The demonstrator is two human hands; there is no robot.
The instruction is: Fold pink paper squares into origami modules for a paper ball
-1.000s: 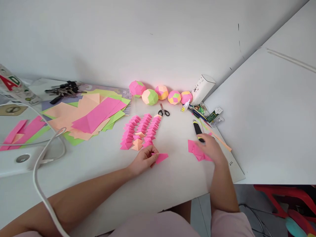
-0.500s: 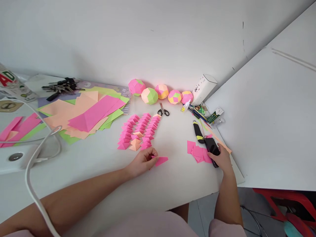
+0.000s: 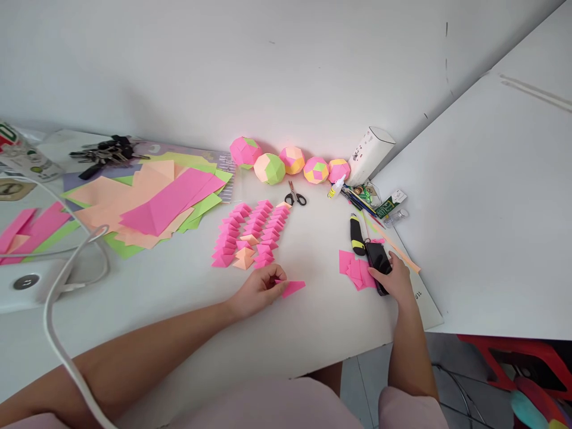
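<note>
My left hand pinches a folded pink paper piece just in front of rows of folded pink pieces. At the right, my right hand has its thumb and fingers around the lower part of a black phone-like object, which lies beside and partly over pink paper pieces. A black and yellow cutter lies just behind that object. Two peach pieces sit among the pink rows.
Several paper balls line the wall, with scissors before them. A white box, glue bottle and pens stand or lie at the right back. Coloured sheets, keys and a white cable are at left.
My right hand and the black object have shifted slightly left, covering more of the pink pieces. My left hand keeps its pinch on the folded paper. The view has shifted a little.
</note>
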